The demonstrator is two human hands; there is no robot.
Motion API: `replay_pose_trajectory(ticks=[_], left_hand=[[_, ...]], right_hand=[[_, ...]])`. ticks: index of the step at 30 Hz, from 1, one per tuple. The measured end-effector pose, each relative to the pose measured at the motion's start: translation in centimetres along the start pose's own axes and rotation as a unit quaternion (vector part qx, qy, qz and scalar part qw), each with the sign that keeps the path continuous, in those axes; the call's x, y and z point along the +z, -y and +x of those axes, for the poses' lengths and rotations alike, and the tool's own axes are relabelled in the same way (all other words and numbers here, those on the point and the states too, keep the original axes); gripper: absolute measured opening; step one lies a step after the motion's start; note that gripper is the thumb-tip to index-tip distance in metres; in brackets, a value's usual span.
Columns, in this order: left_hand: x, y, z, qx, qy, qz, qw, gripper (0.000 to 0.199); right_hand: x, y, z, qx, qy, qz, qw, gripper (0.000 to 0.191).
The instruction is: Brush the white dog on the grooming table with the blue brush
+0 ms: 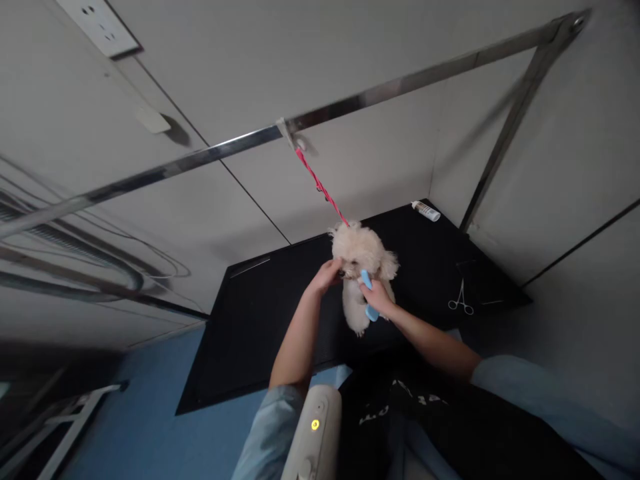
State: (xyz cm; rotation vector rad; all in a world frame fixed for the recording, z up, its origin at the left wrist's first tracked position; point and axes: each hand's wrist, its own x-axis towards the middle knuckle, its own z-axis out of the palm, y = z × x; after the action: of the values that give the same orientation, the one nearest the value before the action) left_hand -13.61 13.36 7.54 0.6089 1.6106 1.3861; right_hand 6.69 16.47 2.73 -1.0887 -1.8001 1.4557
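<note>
Facing the person, a cream, curly-coated dog (357, 243), poodle-like, is on a black grooming table (270, 313), near its wall-side edge, with its head between the two hands. The left hand (327, 276) reaches in at the side of the dog's muzzle, its fingertips against the fur just beside the dark nose; whether those fingers are pinched together on hair or merely laid along the face, I cannot tell. The right hand (380, 298) is wrapped around a light-blue grooming tool (371, 313), fingers closed on its middle, so that one end sticks out above the grip, close under the dog's chin, and the other below it, in front of the chest. The tool's exact kind is unclear at this size. A pinkish-red tether (320, 183) runs from a clamp (287, 133) on the metal rail (210, 155) down to the dog's head or neck, where fur hides its end. Well apart from both hands, a white bottle (426, 211) lies at the table's far right corner, and ring-handled scissors or forceps (461, 301) lie nearer the person, to the right of the right hand.
</note>
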Motion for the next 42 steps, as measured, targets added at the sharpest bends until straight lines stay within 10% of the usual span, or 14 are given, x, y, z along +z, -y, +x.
replay_pose_trajectory(ticks=[4, 8, 13, 17, 25, 33, 35, 39, 42], left_hand=[[2.8, -1.5, 0.5, -0.138, 0.144, 0.015, 0.98, 0.044], [3.8, 0.0, 0.0, -0.096, 0.164, 0.017, 0.982, 0.049], [3.6, 4.6, -2.7, -0.019, 0.131, -0.022, 0.991, 0.048], [3.4, 6.6, -5.3, -0.023, 0.099, -0.028, 0.994, 0.05], [3.1, 8.2, -8.5, -0.011, 0.164, -0.082, 0.983, 0.089], [3.0, 8.0, -9.9, -0.099, 0.125, -0.1, 0.982, 0.073], [2.7, 7.8, -10.2, -0.102, 0.119, -0.096, 0.983, 0.071], [1.9, 8.3, -10.7, -0.107, 0.123, -0.095, 0.982, 0.067], [1.1, 9.2, -10.8, -0.119, 0.114, -0.094, 0.982, 0.067]], right_hand=[[-0.5, -0.6, 0.2, 0.003, 0.005, 0.001, 1.0, 0.029], [-0.1, -1.8, -1.2, 0.09, 0.038, 0.084, 0.992, 0.04], [1.2, -5.0, -9.4, 0.21, 0.164, 0.136, 0.954, 0.038], [-1.5, -5.0, -13.7, 0.126, 0.228, 0.098, 0.96, 0.017], [-7.4, 3.3, -2.7, -0.105, -0.011, 0.095, 0.99, 0.022], [-10.4, 1.9, -1.2, -0.168, -0.218, 0.091, 0.957, 0.022], [-9.9, 1.8, -2.2, -0.172, -0.205, 0.088, 0.959, 0.019], [-8.2, 1.8, -3.2, -0.139, 0.025, 0.087, 0.986, 0.023], [-8.3, 1.5, -2.7, -0.13, -0.125, 0.108, 0.978, 0.023]])
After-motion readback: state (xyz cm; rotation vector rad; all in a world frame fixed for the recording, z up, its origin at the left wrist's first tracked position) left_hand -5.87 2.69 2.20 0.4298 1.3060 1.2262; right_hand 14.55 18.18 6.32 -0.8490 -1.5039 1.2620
